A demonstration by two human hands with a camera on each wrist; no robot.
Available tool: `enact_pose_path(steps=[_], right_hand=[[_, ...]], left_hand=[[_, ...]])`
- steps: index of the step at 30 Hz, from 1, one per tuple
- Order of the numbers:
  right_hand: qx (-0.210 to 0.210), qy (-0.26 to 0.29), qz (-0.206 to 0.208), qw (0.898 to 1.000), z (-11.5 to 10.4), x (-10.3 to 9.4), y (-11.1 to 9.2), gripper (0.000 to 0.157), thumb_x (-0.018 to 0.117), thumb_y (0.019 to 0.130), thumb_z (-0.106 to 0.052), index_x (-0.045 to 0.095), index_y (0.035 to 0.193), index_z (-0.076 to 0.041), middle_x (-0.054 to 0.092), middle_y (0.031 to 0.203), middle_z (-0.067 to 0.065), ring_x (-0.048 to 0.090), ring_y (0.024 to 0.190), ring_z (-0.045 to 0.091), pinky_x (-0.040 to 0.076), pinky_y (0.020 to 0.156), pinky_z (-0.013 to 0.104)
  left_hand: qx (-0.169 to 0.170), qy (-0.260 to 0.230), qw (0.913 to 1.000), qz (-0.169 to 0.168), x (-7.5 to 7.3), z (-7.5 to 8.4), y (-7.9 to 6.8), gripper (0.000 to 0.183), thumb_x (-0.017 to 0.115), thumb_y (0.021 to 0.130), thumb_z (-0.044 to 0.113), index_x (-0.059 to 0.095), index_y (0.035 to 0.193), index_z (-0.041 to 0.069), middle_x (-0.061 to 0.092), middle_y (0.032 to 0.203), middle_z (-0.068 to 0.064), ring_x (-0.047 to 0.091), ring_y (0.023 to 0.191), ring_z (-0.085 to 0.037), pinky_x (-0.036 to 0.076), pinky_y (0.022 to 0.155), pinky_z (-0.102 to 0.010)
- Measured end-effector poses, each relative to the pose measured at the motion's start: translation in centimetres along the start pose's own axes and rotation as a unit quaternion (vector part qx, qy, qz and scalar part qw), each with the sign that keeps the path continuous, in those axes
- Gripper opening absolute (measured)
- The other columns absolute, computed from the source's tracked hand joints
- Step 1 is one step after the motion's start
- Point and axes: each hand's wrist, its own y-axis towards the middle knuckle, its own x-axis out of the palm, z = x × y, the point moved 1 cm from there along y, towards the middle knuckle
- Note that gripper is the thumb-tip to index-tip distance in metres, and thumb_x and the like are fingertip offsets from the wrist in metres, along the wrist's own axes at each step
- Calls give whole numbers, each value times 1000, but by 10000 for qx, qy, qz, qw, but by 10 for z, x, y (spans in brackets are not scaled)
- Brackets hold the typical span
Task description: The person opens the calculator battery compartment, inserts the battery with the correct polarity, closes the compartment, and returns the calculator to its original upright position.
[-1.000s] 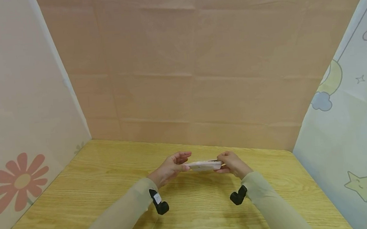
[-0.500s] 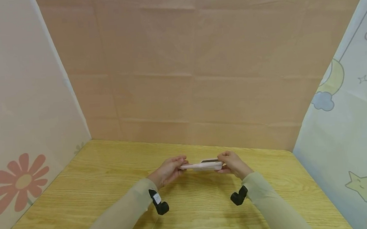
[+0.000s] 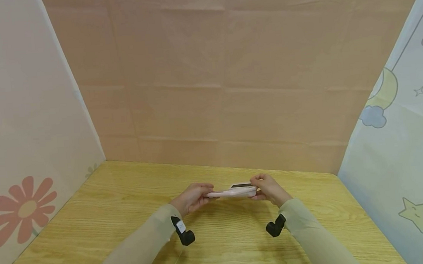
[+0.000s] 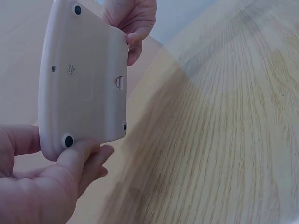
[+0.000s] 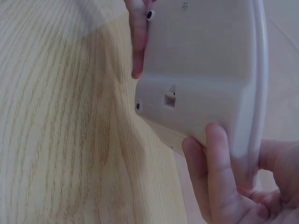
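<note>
A pale pink desk calculator (image 3: 231, 193) is held up over the table between both hands. My left hand (image 3: 192, 197) grips its left end, thumb on one face and fingers on the other. At the opposite end my right hand (image 3: 270, 190) pinches it near a dark strip on its raised edge. The left wrist view shows the calculator's underside (image 4: 88, 79) with round dark feet, a small label and a battery-cover latch. In the right wrist view, two fingers (image 5: 218, 154) of the right hand press against the underside. Its key side is mostly hidden.
Beneath the hands lies a wood-grain table (image 3: 227, 238). A thin pale strand (image 3: 177, 261) lies near the left forearm. An orange-brown sheet (image 3: 211, 86) stands at the back, with printed panels at left (image 3: 20, 122) and right (image 3: 414, 153). Both wrists carry black cameras.
The calculator has tilted, so less of its underside and more of the dark strip shows in the head view. My left fingers have closed in around its end, while the right hand stays nearly still.
</note>
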Motion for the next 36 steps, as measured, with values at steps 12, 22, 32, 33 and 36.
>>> enact_pose_path(steps=[12,22,32,33,36], right_hand=[[-85,98,-45,9999,-1,-3,-1,35,43,102,-11,36,128,10,52,112,26,68,71,20,56,59,24],[-31,42,56,10000,-1,-3,-1,33,45,102,-13,40,126,9,53,111,23,69,70,20,56,59,23],[-70,97,-27,9999,-2,-1,-6,32,46,100,-10,37,125,9,50,112,26,68,71,20,57,60,25],[-54,109,-22,9999,-2,-1,-6,31,46,100,-9,37,124,8,50,111,26,68,70,20,57,60,25],[-39,98,-55,9999,-2,-2,-7,31,46,100,-10,37,122,9,51,109,24,67,69,19,57,60,25]], left_hand=[[-452,-551,9971,280,1,5,-7,37,53,99,6,49,129,-16,64,112,-26,72,89,-25,55,75,-20],[-753,-223,9968,126,-1,5,-6,34,56,98,17,57,119,-10,66,78,-9,57,55,-1,48,53,-11],[-829,-341,9956,-274,-2,6,-9,31,54,98,15,55,119,-8,65,75,-7,58,54,0,49,53,-11],[-834,-340,9955,-303,-2,6,-9,30,54,98,14,55,118,-8,65,75,-7,58,55,-1,49,53,-11],[-871,-291,9951,-364,-2,5,-8,28,55,97,13,56,116,-8,65,74,-7,59,55,-1,49,54,-11]])
